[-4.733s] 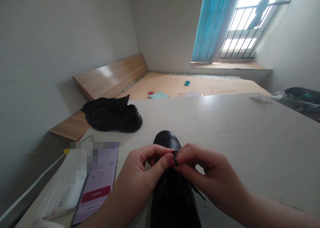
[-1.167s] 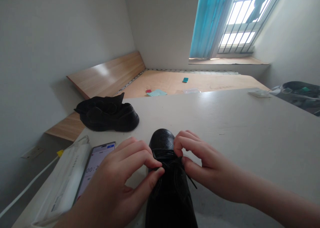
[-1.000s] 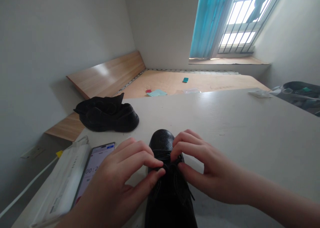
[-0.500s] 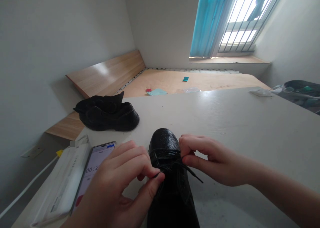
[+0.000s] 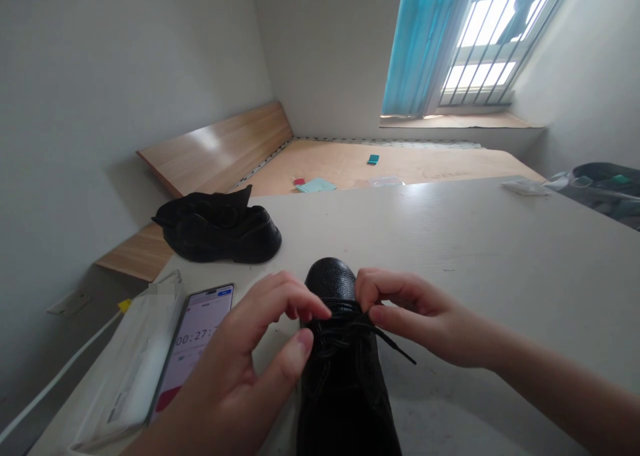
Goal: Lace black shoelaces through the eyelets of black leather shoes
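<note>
**Item 1.** The thumb and forefinger (image 5: 374, 316) of our right hand (image 5: 430, 319) are pressed together in a pinch on a thin black flat lace (image 5: 395, 348), whose free end runs out to the right. We judge the pinch well placed: it sits close to the crossing, so the working length is short and the lace stays under control.

**Item 2.** The curled fingers (image 5: 300, 299) of our left hand (image 5: 240, 369) reach the crossed lace at their tips, and the thumb (image 5: 296, 349) stands apart below them, so this hand pinches nothing. We cannot tell whether the fingertips bear on the lace.

**Item 3.** A black grained-leather lace-up shoe (image 5: 345, 396) lies on its sole between our hands, toe pointing away from us.

**Item 4.** The pale off-white tabletop (image 5: 475, 263) carries the shoe. Just left of our left hand lie a slim smartphone (image 5: 197, 329) showing a timer, and a white paper bag (image 5: 133, 369).

**Item 5.** Farther out on the tabletop sits a pair of black shoes (image 5: 217, 236). Beyond it stretches a plywood bed base (image 5: 400, 166), under a barred window with a blue curtain (image 5: 420, 49).
</note>
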Demonstrator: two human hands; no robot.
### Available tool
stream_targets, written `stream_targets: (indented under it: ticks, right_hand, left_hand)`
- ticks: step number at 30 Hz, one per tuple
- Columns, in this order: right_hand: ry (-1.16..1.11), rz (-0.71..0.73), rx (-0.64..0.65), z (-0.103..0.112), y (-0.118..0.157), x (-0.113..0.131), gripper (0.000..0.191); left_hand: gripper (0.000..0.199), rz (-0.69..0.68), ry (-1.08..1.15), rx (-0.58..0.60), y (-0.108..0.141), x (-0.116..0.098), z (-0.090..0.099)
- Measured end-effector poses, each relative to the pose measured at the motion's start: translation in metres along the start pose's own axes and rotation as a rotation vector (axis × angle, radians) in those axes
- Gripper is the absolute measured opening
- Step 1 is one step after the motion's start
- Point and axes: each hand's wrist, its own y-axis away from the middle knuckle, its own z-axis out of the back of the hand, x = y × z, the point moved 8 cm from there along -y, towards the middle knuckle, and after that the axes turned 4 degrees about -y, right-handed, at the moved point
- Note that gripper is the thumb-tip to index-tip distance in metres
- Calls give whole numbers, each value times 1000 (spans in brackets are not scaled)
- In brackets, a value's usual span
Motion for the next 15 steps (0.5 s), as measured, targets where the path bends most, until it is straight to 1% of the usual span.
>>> stream_targets:
  ticks: [2, 3, 6, 7, 9, 11, 12, 13, 15]
  right_hand:
    - [38, -3, -36, 1, 0, 1, 21]
    - [49, -4, -52, 1, 0, 1, 21]
    - [71, -19, -71, 1, 0, -1, 22]
    - [79, -22, -72, 1, 0, -3, 23]
    - [96, -23, -80, 1, 0, -4, 22]
    - [127, -20, -89, 2, 0, -4, 23]
    - [151, -16, -93, 3, 0, -3, 23]
    - [191, -14, -93, 3, 0, 0, 23]
    - [342, 0, -104, 2, 2, 10, 21]
  left_hand:
    - [26, -20, -49, 7, 1, -4, -4]
    - [27, -24, -57, 12, 1, -7, -6]
    - [13, 20, -22, 17, 1, -9, -10]
    - [10, 42, 13, 36, 2, -8, -11]
    - [10, 88, 142, 125, 4, -3, -16]
    - [23, 104, 327, 234, 5, 0, -20]
    - [33, 107, 409, 258, 5, 3, -20]
    - [40, 112, 468, 240, 4, 6, -18]
    - [48, 135, 529, 127, -1, 15, -9]
